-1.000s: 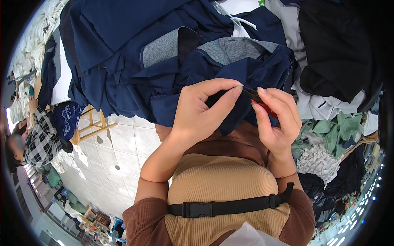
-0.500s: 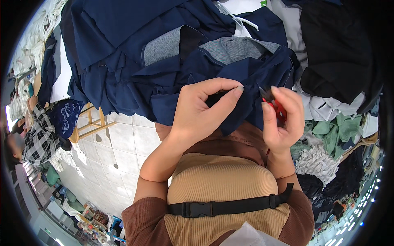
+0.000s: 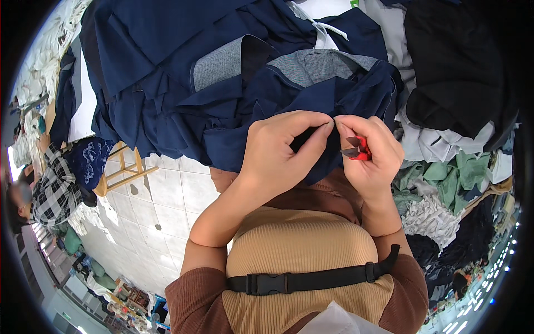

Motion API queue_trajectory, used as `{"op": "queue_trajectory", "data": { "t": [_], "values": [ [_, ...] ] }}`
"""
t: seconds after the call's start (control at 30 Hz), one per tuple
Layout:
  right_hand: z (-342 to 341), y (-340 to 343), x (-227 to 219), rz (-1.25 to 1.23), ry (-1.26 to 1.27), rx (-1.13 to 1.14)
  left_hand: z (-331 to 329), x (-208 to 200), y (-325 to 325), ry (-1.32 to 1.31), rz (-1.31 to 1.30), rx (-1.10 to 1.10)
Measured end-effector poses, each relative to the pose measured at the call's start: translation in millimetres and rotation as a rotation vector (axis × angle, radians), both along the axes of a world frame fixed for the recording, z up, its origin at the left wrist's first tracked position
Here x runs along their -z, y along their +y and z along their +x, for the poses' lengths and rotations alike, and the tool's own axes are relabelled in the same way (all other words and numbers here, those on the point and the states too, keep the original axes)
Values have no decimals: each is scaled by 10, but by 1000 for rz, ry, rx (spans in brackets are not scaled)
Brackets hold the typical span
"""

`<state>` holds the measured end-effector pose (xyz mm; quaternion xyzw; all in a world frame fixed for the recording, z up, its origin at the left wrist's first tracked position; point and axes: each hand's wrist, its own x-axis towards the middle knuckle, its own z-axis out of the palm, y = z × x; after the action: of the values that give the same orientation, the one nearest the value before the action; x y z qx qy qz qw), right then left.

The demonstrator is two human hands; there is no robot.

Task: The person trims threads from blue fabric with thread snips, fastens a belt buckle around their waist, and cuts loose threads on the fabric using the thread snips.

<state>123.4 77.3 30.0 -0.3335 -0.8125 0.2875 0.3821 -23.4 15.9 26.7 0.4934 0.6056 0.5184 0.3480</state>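
Note:
My left hand (image 3: 283, 145) is closed in a pinch, thumb against forefinger, in front of the navy cloth (image 3: 222, 122); what it pinches is too small to make out. Right beside it, my right hand (image 3: 372, 153) pinches at the same spot, its fingertips meeting those of the left. Red thread snips (image 3: 360, 149) rest in the curl of the right hand, their dark blades apart and pointing left. Grey-blue woven panels (image 3: 320, 67) show among the navy folds beyond the hands.
Black fabric (image 3: 456, 72) lies on white cloth at the right, with green cloth (image 3: 459, 175) below. White cords (image 3: 328, 28) lie at the far side. To the left, a wooden stool (image 3: 128, 170) stands on the tiled floor, near a person in a checked shirt (image 3: 54, 183).
My right hand has moved left until its fingertips meet the left hand's. The snips have shifted deeper into the right palm and now point left. My left hand has barely moved.

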Motion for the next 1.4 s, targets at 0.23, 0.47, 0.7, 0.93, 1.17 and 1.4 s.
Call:
{"op": "queue_trajectory", "data": {
  "t": [0.23, 0.47, 0.7, 0.93, 1.17, 1.4],
  "values": [
    [55, 44, -56, -276, 149, 150, -36, -47, -12, -8, -12, 22],
    [10, 38, -34, -30, -24, -56, -19, -13, 23, 98, 45, -15],
    [36, 136, -31, -504, 166, 88, -59, -59, 42, 174, 84, 40],
    [29, 104, -167, -515, 169, -7, -82, -20, 21, -32, -7, -40],
    [22, -18, -131, -613, 318, -21, -91, 26, 76, -312, 45, -93],
    [-20, 111, -149, -23, -55, 47, -107, -64, 100, -175, 84, -87]
  ]
}}
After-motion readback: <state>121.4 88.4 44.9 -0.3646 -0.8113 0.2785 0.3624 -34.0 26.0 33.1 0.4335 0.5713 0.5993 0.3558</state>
